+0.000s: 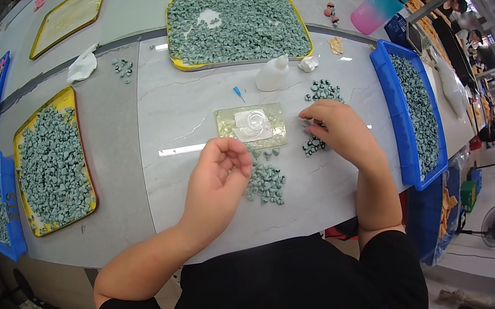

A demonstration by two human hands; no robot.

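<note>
While the left hand [217,177] curls, the right hand [339,128] bends — by green pieces [323,90].

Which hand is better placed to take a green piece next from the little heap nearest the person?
Probably the left hand: it is right beside that heap, while the right hand is farther off, by other green pieces.

A grey, marble-veined surface [158,116] bears a translucent greenish plate [277,115] near its middle, with a loose green heap [266,183] just on the near side and a darker green cluster [323,90] to the right. Beyond the plate lie a blue nozzle [237,92], a white bottle [273,76] and a crumpled tissue [309,65]. A large yellow tray [215,64] sits farther back; a blue tray [391,123] lines the right edge, near a pink-and-teal tumbler [374,9].
</note>
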